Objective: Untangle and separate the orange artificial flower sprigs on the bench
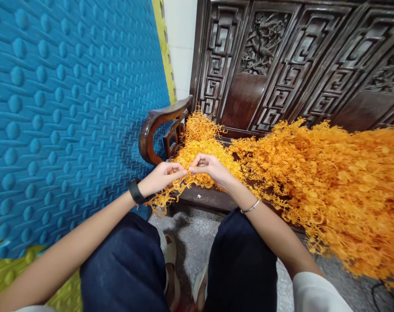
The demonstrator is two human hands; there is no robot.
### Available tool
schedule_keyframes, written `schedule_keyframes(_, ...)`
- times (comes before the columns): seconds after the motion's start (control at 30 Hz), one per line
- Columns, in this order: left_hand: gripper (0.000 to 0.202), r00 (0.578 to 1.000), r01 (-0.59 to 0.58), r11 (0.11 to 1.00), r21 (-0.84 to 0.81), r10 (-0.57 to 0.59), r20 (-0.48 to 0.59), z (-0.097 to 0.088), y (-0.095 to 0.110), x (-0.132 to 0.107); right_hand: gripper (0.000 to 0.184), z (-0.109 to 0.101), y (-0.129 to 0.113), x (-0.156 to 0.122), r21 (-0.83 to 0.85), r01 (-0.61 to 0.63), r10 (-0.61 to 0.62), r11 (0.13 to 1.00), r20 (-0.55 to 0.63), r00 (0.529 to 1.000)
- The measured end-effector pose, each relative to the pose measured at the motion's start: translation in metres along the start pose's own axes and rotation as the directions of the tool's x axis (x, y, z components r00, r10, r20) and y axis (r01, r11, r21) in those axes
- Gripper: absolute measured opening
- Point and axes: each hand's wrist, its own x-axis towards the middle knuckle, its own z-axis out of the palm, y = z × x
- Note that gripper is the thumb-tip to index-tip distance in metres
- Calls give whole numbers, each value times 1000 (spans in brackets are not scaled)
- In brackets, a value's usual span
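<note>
My left hand (167, 174), with a dark band on its wrist, is closed in a pinch on a small orange plastic sprig (188, 171). Thumb and fingers of my right hand (210, 168) pinch the same bit from the other side, so the fingertips nearly meet. The sprig's exact shape is mostly hidden by the fingers. Under and behind both hands lies a pile of yellow-orange plastic sprigs (200, 145) on a dark wooden bench (213, 198). More thin, branching orange pieces (166, 198) hang below my left hand, over the bench's front edge.
A much larger heap of orange sprigs (340, 173) covers the bench to the right and spills past its edge. The curved wooden armrest (148, 134) stands left of the pile, the carved backrest (245, 99) behind. Blue foam matting (70, 108) rises at left.
</note>
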Motion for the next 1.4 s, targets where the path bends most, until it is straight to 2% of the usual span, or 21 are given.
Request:
schedule_keyframes(0.1,24,998,14,1000,27,-12,-62,3,2,5,28,-1,6,8,-3,27,-27,1000,-105,994)
schedule_keyframes(0.23,24,982,90,994,-69,-100,-158,10,4,9,28,-5,9,24,-46,81,-90,996,-286,954)
schedule_keyframes(0.27,25,978,101,991,-90,-115,-171,11,4,9,25,-11,9,28,-79,121,-142,990,-373,917)
schedule_keyframes(0.3,26,978,108,989,-97,-123,-169,11,3,7,22,-21,8,32,-120,164,-201,979,-480,854)
schedule_keyframes(0.33,28,981,111,990,-90,-124,-151,10,2,4,19,-34,7,35,-172,209,-271,963,-591,760)
schedule_keyframes(0.37,30,986,109,992,-70,-117,-121,9,0,1,17,-50,6,37,-215,240,-322,946,-692,646)
schedule_keyframes(0.4,31,991,104,994,-45,-107,-79,7,-1,-2,15,-65,5,39,-231,235,-326,944,-755,568)
schedule_keyframes(0.43,32,993,99,995,-27,-101,-57,6,-2,-4,13,-81,6,40,-256,228,-340,939,-778,528)
schedule_keyframes(0.47,33,994,98,995,-16,-98,-40,4,-4,-6,12,-94,7,40,-303,198,-362,932,-764,534)
schedule_keyframes(0.57,35,998,68,998,-11,-68,-8,3,-6,-7,8,-114,17,43,-498,104,-444,861,-636,632)
schedule_keyframes(0.67,38,999,37,999,-8,-36,21,6,-3,-4,10,-113,29,50,-650,85,-514,756,-506,693)
schedule_keyframes(0.77,35,999,44,999,-15,-44,27,7,3,-1,17,-110,39,57,-751,61,-529,657,-403,747)
schedule_keyframes(0.87,33,998,51,999,-20,-51,24,6,7,3,18,-112,47,60,-784,44,-502,620,-352,790)
schedule_keyframes(1.03,34,997,77,996,-47,-78,-8,4,5,8,32,-116,53,58,-748,91,-475,658,-319,820)
schedule_keyframes(1.13,31,998,57,996,-70,-59,-19,4,2,11,21,-108,45,55,-749,127,-509,651,-306,805)
schedule_keyframes(1.2,31,999,36,997,-65,-37,-10,5,0,12,17,-94,35,49,-705,180,-515,686,-295,805)
schedule_keyframes(1.23,32,1000,30,998,-57,-30,-3,5,0,13,21,-85,29,45,-639,210,-476,740,-276,835)
schedule_keyframes(1.27,32,1000,28,998,-48,-28,3,6,-1,13,28,-74,23,41,-544,228,-406,807,-232,884)
schedule_keyframes(1.33,30,1000,31,999,-42,-31,6,7,-3,15,36,-50,12,31,-337,197,-229,921,-58,972)
schedule_keyframes(1.4,28,1000,29,998,-53,-29,-6,8,-5,17,32,-28,4,23,-231,143,-121,962,107,987)
